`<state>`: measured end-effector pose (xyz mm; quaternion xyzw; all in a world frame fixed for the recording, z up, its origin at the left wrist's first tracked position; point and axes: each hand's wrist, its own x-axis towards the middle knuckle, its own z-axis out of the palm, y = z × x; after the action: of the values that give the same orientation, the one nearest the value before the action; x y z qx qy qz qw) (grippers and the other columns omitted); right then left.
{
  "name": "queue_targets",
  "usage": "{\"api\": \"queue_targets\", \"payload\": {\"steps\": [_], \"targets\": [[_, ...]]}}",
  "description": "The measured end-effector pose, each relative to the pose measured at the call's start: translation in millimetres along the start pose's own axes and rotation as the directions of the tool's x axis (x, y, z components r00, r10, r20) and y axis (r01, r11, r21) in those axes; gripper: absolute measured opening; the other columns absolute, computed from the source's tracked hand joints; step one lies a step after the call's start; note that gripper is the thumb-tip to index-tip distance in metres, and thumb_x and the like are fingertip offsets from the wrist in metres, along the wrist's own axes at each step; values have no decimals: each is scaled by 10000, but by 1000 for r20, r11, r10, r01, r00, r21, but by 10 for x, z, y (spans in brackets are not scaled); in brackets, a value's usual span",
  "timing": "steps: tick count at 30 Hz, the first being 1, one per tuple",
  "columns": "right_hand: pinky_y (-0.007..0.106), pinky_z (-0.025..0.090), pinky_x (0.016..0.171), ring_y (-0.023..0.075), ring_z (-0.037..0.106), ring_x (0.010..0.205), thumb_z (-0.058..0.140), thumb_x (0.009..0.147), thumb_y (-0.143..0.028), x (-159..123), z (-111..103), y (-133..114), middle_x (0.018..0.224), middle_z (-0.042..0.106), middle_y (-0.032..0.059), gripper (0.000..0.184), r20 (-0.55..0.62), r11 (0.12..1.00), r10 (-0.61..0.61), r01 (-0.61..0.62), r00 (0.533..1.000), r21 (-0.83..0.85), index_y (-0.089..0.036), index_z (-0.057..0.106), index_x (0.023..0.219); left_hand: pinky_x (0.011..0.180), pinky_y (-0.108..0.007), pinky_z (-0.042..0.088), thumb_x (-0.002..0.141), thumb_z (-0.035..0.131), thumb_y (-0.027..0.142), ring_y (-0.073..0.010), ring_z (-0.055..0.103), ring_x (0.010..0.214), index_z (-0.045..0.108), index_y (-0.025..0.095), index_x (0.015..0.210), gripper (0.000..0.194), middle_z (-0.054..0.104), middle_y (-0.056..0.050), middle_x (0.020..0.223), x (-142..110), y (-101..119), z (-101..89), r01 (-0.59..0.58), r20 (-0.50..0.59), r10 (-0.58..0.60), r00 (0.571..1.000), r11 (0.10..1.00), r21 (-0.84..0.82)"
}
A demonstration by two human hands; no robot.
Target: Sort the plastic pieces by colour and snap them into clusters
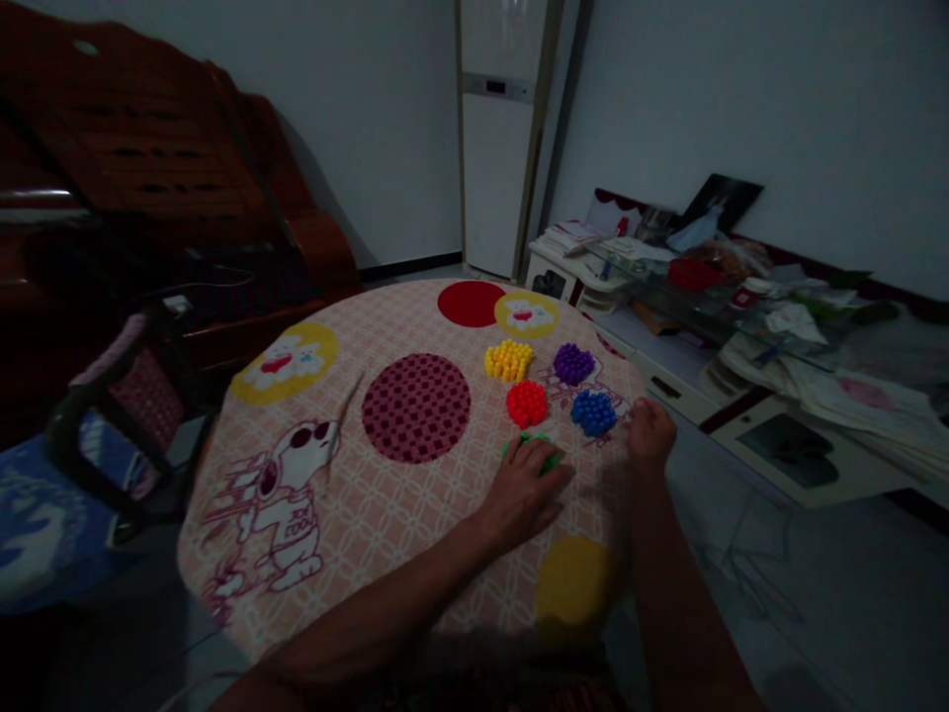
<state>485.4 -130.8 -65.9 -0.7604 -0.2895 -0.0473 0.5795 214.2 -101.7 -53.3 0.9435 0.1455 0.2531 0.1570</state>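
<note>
Small beads lie on the cloth-covered round table (415,524) in separate heaps by colour. My left hand (519,494) rests over the green beads (535,435), its fingers apart and bent down onto them, hiding most of that heap. Closed up, my right hand (652,432) hovers by the table's right edge, just right of the blue beads (593,412); whatever its fingers may hold is hidden. Beyond the green heap are the red beads (526,403), then the yellow beads (508,361). The purple beads (573,363) sit behind the blue ones.
A cluttered low cabinet (682,391) with papers and bags runs along the right wall. At the left stand a chair (96,435) and a dark wooden sofa (170,158). A tall white air conditioner (496,178) fills the far corner.
</note>
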Motion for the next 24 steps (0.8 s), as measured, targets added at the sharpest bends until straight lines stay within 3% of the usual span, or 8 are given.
{"api": "queue_targets", "payload": {"steps": [5, 10, 13, 15, 19, 20, 21, 24], "targets": [[403, 505, 920, 245, 669, 960, 583, 793, -469, 19, 510, -220, 1014, 760, 90, 397, 307, 997, 56, -68, 950, 27, -177, 749, 1006, 1141, -602, 302, 844, 643, 286, -339, 448, 1311, 695, 251, 1107, 270, 544, -125, 1383, 161, -254, -61, 222, -46, -218, 975, 966, 135], [401, 494, 1005, 225, 679, 1065, 607, 835, -368, -437, 1220, -750, 1108, 758, 61, 320, 614, 985, -26, -85, 789, 151, -218, 760, 1074, 1111, -539, 390, 847, 596, 242, -348, 470, 1329, 698, 191, 1152, 326, 509, -159, 1450, 4, -1192, -535, 581, -195, -555, 809, 806, 116], [401, 477, 1042, 223, 666, 1120, 608, 854, -305, -783, 1635, -1090, 1153, 746, 47, 303, 754, 963, -107, -121, 648, 240, -231, 758, 1108, 1136, -526, 381, 809, 612, 242, -347, 504, 1320, 653, 169, 1248, 446, 572, -160, 1406, -151, -1762, -865, 689, -215, -668, 712, 725, 30], [411, 493, 1017, 227, 683, 1065, 614, 867, -324, -1046, 1850, -1317, 1086, 760, 22, 292, 840, 949, -193, -119, 506, 290, -261, 760, 1112, 1146, -504, 382, 859, 550, 307, -315, 524, 1312, 604, 161, 1325, 491, 604, -144, 1390, -190, -2014, -1052, 700, -203, -702, 682, 708, -95], [355, 563, 801, 190, 693, 767, 612, 876, -440, -1280, 1924, -1604, 837, 743, -23, 327, 883, 884, -425, -119, 199, 452, -306, 752, 1138, 1130, -442, 416, 925, 418, 390, -261, 536, 1312, 546, 139, 1397, 549, 591, -126, 1428, -99, -2137, -1312, 639, -182, -718, 672, 687, -346], [335, 563, 719, 176, 669, 676, 582, 887, -460, -1210, 1859, -1613, 777, 725, -26, 359, 880, 877, -433, -135, 194, 461, -301, 740, 1167, 1116, -433, 432, 928, 419, 417, -259, 542, 1305, 542, 139, 1401, 562, 587, -125, 1433, -65, -2093, -1348, 610, -183, -701, 689, 698, -375], [319, 553, 660, 167, 643, 621, 557, 893, -472, -1088, 1773, -1596, 734, 707, -23, 386, 870, 877, -416, -137, 265, 461, -288, 732, 1184, 1100, -428, 448, 928, 430, 442, -261, 551, 1295, 539, 139, 1404, 575, 585, -128, 1432, -35, -2025, -1370, 578, -190, -675, 713, 719, -387], [318, 529, 603, 188, 634, 645, 549, 861, -453, -570, 1526, -1460, 769, 717, 28, 376, 694, 933, -231, -48, 682, 358, -216, 759, 1064, 1081, -438, 464, 908, 514, 461, -276, 570, 1271, 561, 149, 1379, 567, 607, -137, 1392, 6, -1720, -1323, 484, -213, -561, 800, 813, -324]]}}
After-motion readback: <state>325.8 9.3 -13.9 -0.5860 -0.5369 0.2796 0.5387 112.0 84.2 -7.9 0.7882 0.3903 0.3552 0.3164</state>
